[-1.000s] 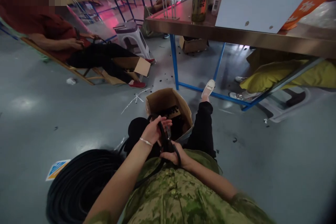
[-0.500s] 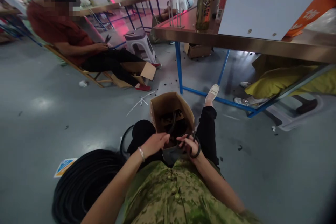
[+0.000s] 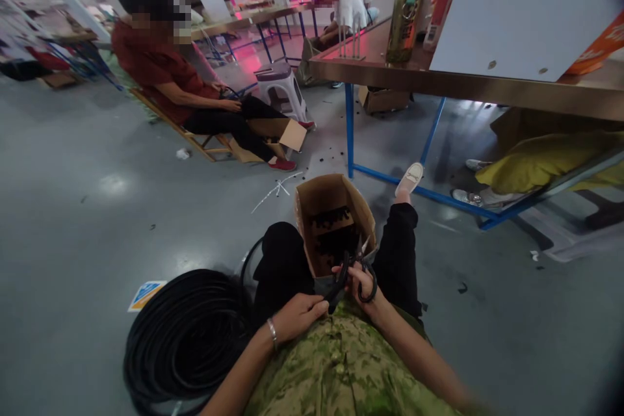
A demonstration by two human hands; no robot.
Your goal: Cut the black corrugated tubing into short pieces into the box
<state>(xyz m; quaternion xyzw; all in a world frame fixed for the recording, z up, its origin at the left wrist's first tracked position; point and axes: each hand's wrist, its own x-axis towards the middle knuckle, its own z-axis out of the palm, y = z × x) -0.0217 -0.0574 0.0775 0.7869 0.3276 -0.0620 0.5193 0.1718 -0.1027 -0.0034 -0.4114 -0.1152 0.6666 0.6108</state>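
My left hand (image 3: 301, 316), with a bracelet at its wrist, is closed on a length of black tubing (image 3: 337, 289) close to my green patterned shirt. Held in my right hand (image 3: 359, 281) is a pair of scissors (image 3: 369, 287) with black handles, its blades pointing up and away from me. The tubing's upper end lies against my right fingers; whether they grip it too is unclear. Just beyond the hands, an open cardboard box (image 3: 303, 224) stands between my legs with many short black pieces (image 3: 336, 240) inside. A large coil of black tubing (image 3: 182, 338) lies at my left.
A table (image 3: 414, 75) with blue legs stands ahead to the right, with a bottle (image 3: 403, 19) and a white board (image 3: 507, 6) on it. A seated person (image 3: 156, 71) has another cardboard box (image 3: 292, 136) at their feet. Black scraps (image 3: 462, 287) dot the floor.
My left hand has come down toward my body, and the tubing now slants between both hands. The scissor blades have come into clear sight. The whole view has shifted slightly.
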